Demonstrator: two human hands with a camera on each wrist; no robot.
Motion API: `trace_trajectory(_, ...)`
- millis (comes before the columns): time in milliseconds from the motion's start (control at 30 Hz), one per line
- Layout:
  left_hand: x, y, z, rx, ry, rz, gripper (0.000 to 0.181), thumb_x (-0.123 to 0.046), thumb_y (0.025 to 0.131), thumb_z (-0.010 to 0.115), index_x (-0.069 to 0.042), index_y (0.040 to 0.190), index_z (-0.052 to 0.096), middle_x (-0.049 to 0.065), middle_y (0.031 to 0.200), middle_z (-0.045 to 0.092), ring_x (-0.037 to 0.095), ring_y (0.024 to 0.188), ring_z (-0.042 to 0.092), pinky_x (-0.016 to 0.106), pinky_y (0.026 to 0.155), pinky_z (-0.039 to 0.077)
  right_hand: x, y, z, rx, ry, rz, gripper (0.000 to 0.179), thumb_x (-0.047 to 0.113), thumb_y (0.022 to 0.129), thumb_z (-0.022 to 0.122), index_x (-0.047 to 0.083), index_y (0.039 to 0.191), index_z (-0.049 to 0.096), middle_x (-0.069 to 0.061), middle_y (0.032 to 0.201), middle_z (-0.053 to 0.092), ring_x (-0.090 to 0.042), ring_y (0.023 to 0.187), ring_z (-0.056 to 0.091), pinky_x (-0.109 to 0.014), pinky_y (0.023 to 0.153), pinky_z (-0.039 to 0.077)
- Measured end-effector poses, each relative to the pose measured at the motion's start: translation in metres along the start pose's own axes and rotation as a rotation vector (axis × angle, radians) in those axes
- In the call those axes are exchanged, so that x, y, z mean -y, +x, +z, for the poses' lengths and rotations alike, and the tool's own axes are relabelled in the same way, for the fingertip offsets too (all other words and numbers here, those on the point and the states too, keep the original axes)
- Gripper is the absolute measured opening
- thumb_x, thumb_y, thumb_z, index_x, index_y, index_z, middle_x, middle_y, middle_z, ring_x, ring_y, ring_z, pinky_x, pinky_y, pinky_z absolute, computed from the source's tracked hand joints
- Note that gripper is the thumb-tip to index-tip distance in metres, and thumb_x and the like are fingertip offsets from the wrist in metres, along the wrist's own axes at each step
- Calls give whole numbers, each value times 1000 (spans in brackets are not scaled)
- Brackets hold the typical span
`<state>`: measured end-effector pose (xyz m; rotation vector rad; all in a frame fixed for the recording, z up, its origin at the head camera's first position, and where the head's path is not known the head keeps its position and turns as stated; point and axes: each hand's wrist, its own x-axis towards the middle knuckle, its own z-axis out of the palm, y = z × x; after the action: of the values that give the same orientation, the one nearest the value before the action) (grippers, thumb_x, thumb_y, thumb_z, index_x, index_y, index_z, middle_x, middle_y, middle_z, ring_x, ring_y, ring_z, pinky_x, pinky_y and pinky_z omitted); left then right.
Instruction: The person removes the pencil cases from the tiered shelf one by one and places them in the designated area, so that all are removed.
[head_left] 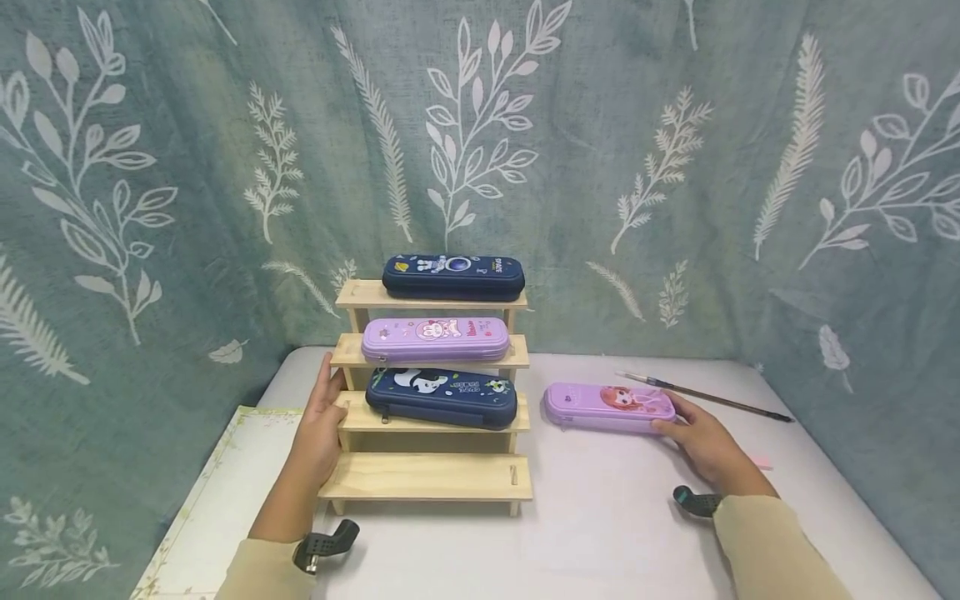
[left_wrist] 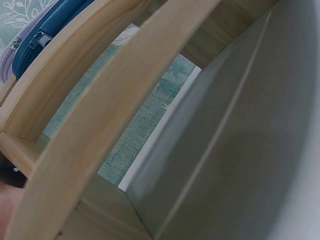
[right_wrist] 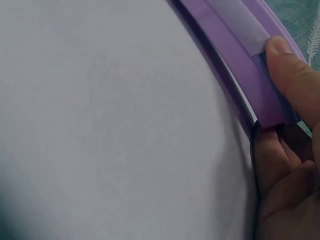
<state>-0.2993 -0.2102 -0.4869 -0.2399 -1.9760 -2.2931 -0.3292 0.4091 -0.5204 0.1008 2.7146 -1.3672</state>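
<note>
A stepped wooden stand [head_left: 427, 479] carries three pencil cases. A navy astronaut case [head_left: 453, 279] lies on the top tier, a purple rabbit case [head_left: 435, 340] below it, then a navy panda case [head_left: 442, 398]. At the stand's left side, my left hand [head_left: 318, 429] holds it, thumb toward the front and fingers along the side. In the right wrist view, my right hand [right_wrist: 292, 165] pinches the end of a second purple pencil case [right_wrist: 240, 55], thumb above and fingers beneath. In the head view this purple pencil case [head_left: 607, 407] has a red-haired girl on its lid, right of the stand.
A paintbrush [head_left: 712, 396] lies on the white table [head_left: 600, 533] behind my right hand. Near that wrist is a small pink item [head_left: 762, 462]. A leaf-bordered mat [head_left: 225, 475] lies at the left, and a leaf-patterned curtain [head_left: 555, 167] hangs behind the table.
</note>
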Motion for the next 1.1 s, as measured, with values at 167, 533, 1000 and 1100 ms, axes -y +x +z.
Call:
trace_trajectory(167, 0, 2, 1, -7, -10, -20, 99, 13, 93, 24, -53, 164, 6, 5, 177, -1, 26, 163, 3, 48, 129, 13, 1, 2, -1, -1, -8, 16, 107, 59, 89, 75, 17, 169, 18, -21, 174, 14, -54, 157, 2, -77, 119, 2)
trace_trajectory(533, 2, 3, 0, -12, -14, -16, 99, 13, 93, 25, -54, 164, 7, 4, 178, 0, 25, 163, 4, 47, 129, 14, 1, 4, 3, -2, 91, 26, 106, 47, 90, 79, 8, 168, 19, -25, 172, 18, -51, 157, 12, -68, 125, 11)
trace_trajectory(1000, 2, 4, 5, -26, 10, -32, 98, 12, 94, 26, -53, 164, 7, 3, 177, 4, 23, 163, 9, 45, 130, 15, 16, -9, -3, -26, 114, 88, 119, 59, 93, 71, 7, 168, -7, -27, 173, 8, -52, 157, 13, -68, 123, 23)
trace_trajectory(1100, 1, 3, 4, -36, 11, -28, 98, 12, 94, 25, -52, 165, 7, 3, 177, 4, 24, 163, 8, 46, 130, 14, 38, -16, 5, -157, 57, 84, 116, 65, 96, 61, 5, 167, -9, -31, 172, 7, -55, 155, 18, -68, 121, 26)
